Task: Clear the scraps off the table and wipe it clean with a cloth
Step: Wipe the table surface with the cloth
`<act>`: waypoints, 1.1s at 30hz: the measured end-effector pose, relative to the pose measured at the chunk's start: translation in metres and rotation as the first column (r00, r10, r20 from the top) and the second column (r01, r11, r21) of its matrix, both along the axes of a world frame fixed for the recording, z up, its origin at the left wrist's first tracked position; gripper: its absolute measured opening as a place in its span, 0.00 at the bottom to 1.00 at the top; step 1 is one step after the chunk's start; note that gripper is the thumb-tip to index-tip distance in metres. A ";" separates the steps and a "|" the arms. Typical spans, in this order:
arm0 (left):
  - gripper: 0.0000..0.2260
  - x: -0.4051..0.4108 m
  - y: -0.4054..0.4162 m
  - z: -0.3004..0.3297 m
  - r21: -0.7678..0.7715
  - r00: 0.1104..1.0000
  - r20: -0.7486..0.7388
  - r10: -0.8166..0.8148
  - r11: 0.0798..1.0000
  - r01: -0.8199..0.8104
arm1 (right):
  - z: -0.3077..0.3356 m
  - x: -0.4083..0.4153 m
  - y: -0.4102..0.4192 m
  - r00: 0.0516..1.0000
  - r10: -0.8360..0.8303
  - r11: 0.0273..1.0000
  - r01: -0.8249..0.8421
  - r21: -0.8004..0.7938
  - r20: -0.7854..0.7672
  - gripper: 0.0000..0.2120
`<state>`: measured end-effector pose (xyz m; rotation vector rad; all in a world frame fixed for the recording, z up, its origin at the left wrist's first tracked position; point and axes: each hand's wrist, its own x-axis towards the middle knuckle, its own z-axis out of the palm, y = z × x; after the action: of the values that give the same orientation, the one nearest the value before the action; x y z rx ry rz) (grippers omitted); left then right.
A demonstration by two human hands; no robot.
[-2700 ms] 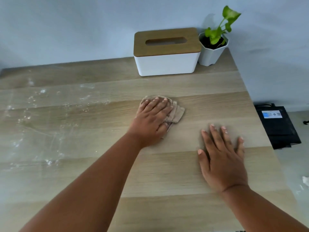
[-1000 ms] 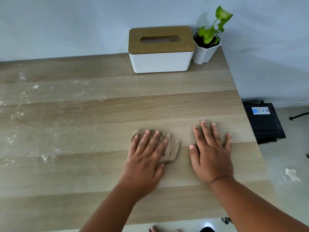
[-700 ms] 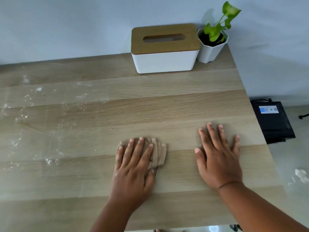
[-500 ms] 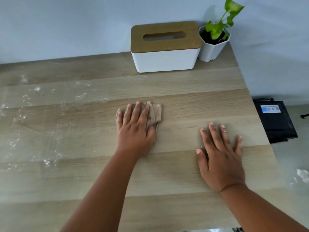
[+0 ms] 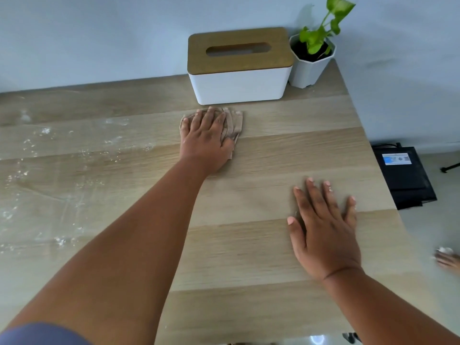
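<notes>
Left hand [image 5: 205,140] presses flat on cloth [image 5: 232,125] just short of tissue box [image 5: 240,68].

No text, brand, number or sign could be read anywhere. The only label in view was a white sticker [image 5: 396,159] on top of the black device [image 5: 404,176] on the floor beside the table [image 5: 261,245]; it carried a blue patch on its left part and small dark marks to the right, all too small and blurred to make out. The tissue box [image 5: 240,67], with its wooden lid and white sides, bore no visible lettering, and the white plant pot [image 5: 310,68] beside it was likewise plain.
</notes>
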<state>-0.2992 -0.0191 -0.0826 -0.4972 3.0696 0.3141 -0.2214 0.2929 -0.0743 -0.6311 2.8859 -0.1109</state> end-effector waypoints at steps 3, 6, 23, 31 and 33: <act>0.33 0.004 0.003 -0.001 0.001 1.000 -0.029 0.003 1.000 -0.003 | 0.000 0.000 0.001 1.000 0.000 1.000 0.000 0.000 -0.005 0.32; 0.32 0.012 0.009 -0.002 0.011 1.000 -0.015 -0.001 1.000 0.002 | -0.002 0.001 0.001 1.000 0.003 1.000 -0.003 -0.004 -0.012 0.31; 0.29 0.272 0.135 0.004 0.049 0.967 -0.164 -0.193 0.978 0.204 | -0.001 0.000 0.000 0.999 0.007 1.000 -0.006 0.015 -0.034 0.31; 0.30 0.276 0.106 0.005 0.031 0.997 -0.079 -0.016 0.999 0.018 | -0.001 0.000 0.000 0.999 0.013 1.000 -0.013 0.011 -0.043 0.41; 0.31 0.247 0.103 0.005 0.028 0.999 -0.042 0.026 0.999 -0.025 | -0.003 -0.001 0.001 0.999 0.010 1.000 -0.010 0.006 -0.049 0.42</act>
<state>-0.0523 0.0840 -0.0778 -0.5357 3.0974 0.3714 -0.2220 0.2937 -0.0778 -0.6556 2.9286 -0.0868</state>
